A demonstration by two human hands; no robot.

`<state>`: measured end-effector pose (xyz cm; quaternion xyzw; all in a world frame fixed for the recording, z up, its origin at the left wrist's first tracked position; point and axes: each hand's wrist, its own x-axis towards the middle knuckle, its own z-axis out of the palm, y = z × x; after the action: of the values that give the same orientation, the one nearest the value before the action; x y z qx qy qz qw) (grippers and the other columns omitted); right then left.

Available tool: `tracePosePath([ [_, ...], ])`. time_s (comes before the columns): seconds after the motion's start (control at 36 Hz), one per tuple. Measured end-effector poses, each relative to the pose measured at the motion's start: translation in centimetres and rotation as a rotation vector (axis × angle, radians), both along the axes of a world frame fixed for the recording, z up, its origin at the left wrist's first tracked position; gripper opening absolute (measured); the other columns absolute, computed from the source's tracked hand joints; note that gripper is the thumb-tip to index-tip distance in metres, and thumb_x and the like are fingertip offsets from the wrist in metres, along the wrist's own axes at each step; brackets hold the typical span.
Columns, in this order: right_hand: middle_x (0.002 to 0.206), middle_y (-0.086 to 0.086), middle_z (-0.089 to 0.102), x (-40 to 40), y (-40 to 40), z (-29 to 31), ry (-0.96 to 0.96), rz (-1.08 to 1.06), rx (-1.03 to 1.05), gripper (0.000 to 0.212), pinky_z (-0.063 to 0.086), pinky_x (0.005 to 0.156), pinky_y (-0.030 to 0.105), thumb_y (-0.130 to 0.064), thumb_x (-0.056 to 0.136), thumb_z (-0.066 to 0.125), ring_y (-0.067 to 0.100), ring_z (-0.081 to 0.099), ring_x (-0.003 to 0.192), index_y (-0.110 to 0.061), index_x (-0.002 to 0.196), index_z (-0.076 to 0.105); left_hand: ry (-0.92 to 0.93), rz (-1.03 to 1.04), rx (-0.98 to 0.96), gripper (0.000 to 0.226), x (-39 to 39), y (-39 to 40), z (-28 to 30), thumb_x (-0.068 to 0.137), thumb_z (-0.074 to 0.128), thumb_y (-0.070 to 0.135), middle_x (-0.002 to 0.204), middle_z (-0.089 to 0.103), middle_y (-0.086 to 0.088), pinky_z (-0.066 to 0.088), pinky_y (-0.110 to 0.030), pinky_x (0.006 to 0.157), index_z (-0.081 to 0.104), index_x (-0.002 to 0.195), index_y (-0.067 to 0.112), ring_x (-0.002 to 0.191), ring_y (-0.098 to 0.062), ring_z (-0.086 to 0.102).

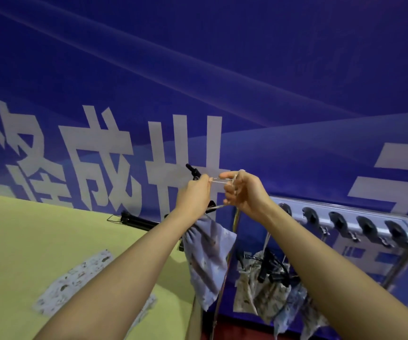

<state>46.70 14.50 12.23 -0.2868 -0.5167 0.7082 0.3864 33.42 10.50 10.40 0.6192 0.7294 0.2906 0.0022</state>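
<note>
Head view showed the left hand [193, 195] and right hand [244, 192] raised close together before a blue banner [271, 69], each pinching the cord [218, 182] stretched between them. The pouch [207, 256] hung below the left wrist, beside the table [26, 241].
</note>
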Motion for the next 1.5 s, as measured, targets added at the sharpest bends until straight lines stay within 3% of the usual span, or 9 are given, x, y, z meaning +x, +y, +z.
tracePosePath([
  [0.28, 0.063, -0.005, 0.047, 2.4, -0.4, -0.9, -0.713, -0.449, 0.801, 0.026, 0.050, 0.060, 0.041, 0.000, 0.083, 0.049, 0.021, 0.049, 0.059, -0.013, 0.104, 0.058, -0.097, -0.043, -0.112, 0.025, 1.8, -0.6, -2.4, 0.101, 0.031, 0.025, 0.093, 0.063, -0.018, 0.045, -0.043, 0.068, 0.048, 0.093, 0.009, 0.083, -0.038, 0.059],
  [0.36, 0.058, -0.005, 0.050, 2.3, -0.5, -1.0, -0.695, -0.594, 0.782, 0.008, 0.042, 0.056, 0.035, -0.014, 0.088, 0.054, 0.020, 0.050, 0.059, -0.012, 0.087, 0.062, -0.123, -0.142, -0.127, 0.028, 2.6, -1.0, -2.7, 0.102, 0.030, 0.028, 0.089, 0.064, -0.019, 0.048, -0.049, 0.075, 0.047, 0.089, 0.009, 0.084, -0.039, 0.060],
  [0.5, 0.041, -0.002, 0.029, 1.2, -2.0, -1.3, -0.671, -0.584, 0.754, 0.054, 0.027, 0.052, 0.032, -0.032, 0.090, 0.058, 0.016, 0.028, 0.046, -0.017, 0.046, 0.030, -0.234, -0.287, -0.186, 0.022, 3.3, -1.7, -4.2, 0.099, 0.040, 0.032, 0.089, 0.065, -0.020, 0.049, -0.050, 0.076, 0.042, 0.086, 0.014, 0.085, -0.038, 0.060],
  [0.69, 0.038, -0.005, 0.026, 1.4, -2.9, -2.3, -0.647, -0.621, 0.685, 0.056, 0.027, 0.050, 0.030, -0.038, 0.089, 0.059, 0.016, 0.026, 0.044, -0.017, 0.047, 0.029, -0.247, -0.276, -0.265, 0.042, 4.4, -2.2, -7.6, 0.080, 0.064, 0.053, 0.080, 0.059, 0.000, 0.047, -0.040, 0.081, 0.051, 0.105, 0.022, 0.086, -0.025, 0.062],
  [0.81, 0.040, -0.006, 0.023, 2.4, -3.6, -2.7, -0.726, -0.740, 0.865, 0.058, 0.018, 0.045, 0.029, -0.033, 0.091, 0.059, 0.013, 0.022, 0.040, -0.021, 0.048, 0.023, -0.071, -0.211, -0.286, 0.036, 5.6, -1.3, -8.0, 0.083, 0.055, 0.061, 0.089, 0.063, 0.006, 0.027, -0.030, 0.084, 0.059, 0.093, 0.027, 0.094, -0.018, 0.060],
  [1.0, 0.039, -0.008, 0.018, 4.8, -3.9, -3.6, -0.766, -0.875, 0.926, 0.060, 0.014, 0.044, 0.026, -0.026, 0.090, 0.061, 0.006, 0.020, 0.039, -0.028, 0.051, 0.016, 0.109, -0.255, -0.425, 0.046, 8.1, -0.3, -9.3, 0.089, 0.042, 0.060, 0.100, 0.063, -0.001, 0.028, -0.039, 0.095, 0.065, 0.084, 0.020, 0.099, -0.023, 0.060],
  [1.19, 0.045, -0.001, 0.025, 9.8, -3.4, -6.1, -0.820, -0.912, 0.772, 0.054, 0.020, 0.051, 0.035, -0.032, 0.089, 0.062, 0.024, 0.027, 0.049, -0.017, 0.054, 0.023, -0.082, -0.379, -0.468, 0.043, 11.9, -0.7, -11.0, 0.086, 0.051, 0.060, 0.088, 0.055, 0.000, 0.028, -0.041, 0.101, 0.053, 0.071, 0.019, 0.094, -0.023, 0.059],
  [1.31, 0.045, 0.001, 0.026, 14.2, -3.1, -8.0, -0.874, -0.899, 0.732, 0.054, 0.029, 0.049, 0.039, -0.034, 0.088, 0.063, 0.026, 0.033, 0.049, -0.016, 0.052, 0.026, -0.220, -0.452, -0.515, 0.052, 15.7, -0.3, -12.4, 0.091, 0.045, 0.058, 0.071, 0.056, -0.008, 0.039, -0.035, 0.076, 0.047, 0.058, 0.017, 0.082, -0.029, 0.061],
  [1.5, 0.042, -0.002, 0.025, 21.0, -2.9, -10.9, -0.881, -0.887, 0.645, 0.056, 0.029, 0.050, 0.036, -0.031, 0.089, 0.062, 0.017, 0.028, 0.044, -0.021, 0.049, 0.024, -0.390, -0.481, -0.567, 0.055, 22.1, 0.8, -15.1, 0.099, 0.035, 0.044, 0.090, 0.070, -0.022, 0.048, -0.041, 0.087, 0.065, 0.071, 0.008, 0.089, -0.034, 0.065],
])
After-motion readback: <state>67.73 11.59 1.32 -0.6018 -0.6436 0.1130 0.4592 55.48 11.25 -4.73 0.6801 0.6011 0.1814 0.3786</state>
